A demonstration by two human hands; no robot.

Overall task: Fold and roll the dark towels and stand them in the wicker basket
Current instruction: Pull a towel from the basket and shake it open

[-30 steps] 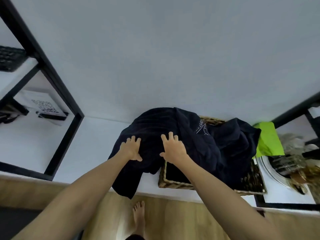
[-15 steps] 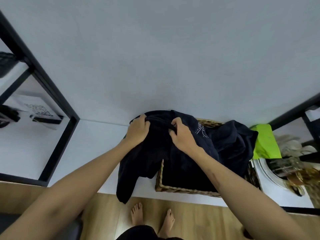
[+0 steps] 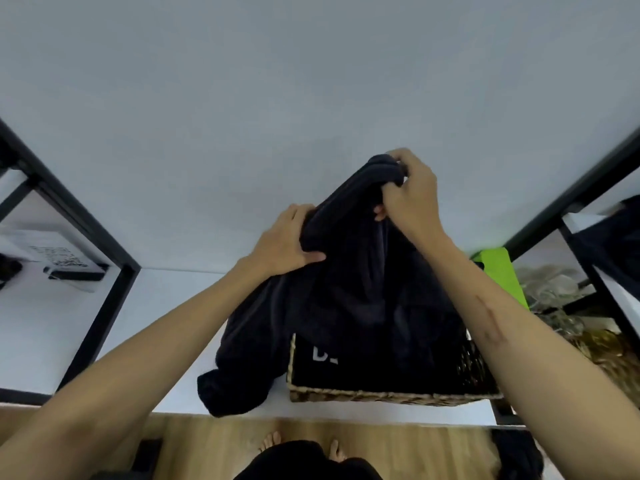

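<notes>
1. The left hand [image 3: 282, 244] grips one end of a bunched edge of the dark towel [image 3: 349, 299], fingers curled round it; the right hand [image 3: 410, 192] clutches the other end, higher, toward 1 o'clock from the left.
2. The towel hangs from both fists, its body draping over the wicker basket [image 3: 381, 396] and its tail trailing to 7 o'clock onto the white shelf [image 3: 166, 341] (near the front edge).
3. Risk: lifting further may drag the light basket forward, since cloth lies across its rim.
4. Risk: the bunched hold hides the corners, so a fold could start crooked.
</notes>
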